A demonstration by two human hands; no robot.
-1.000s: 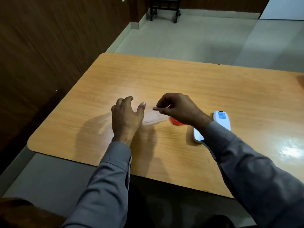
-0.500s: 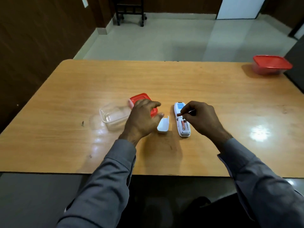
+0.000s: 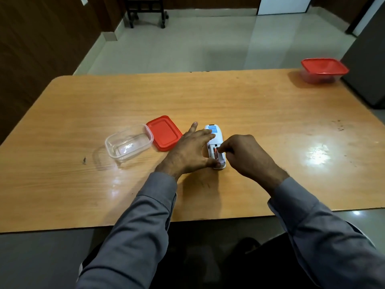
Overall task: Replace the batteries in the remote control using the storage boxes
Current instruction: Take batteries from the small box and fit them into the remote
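A white remote control lies face down in the middle of the table with its battery bay uncovered. One reddish battery sits in the bay. My left hand holds the remote, fingers along its left side and thumb at its near end. My right hand has its fingers curled and pinches a second battery down at the bay; that battery is mostly hidden. The remote's cover is hidden under my left hand. A clear storage box stands open to the left, its red lid beside it.
A second storage box with a red lid stands shut at the far right corner of the wooden table. A dark cabinet rises past the right edge. A small dark speck marks the table at the left.
My left hand moved right from the red lid onto the remote. My right hand brought the battery down from above the remote into the bay. The camera view shifted slightly.
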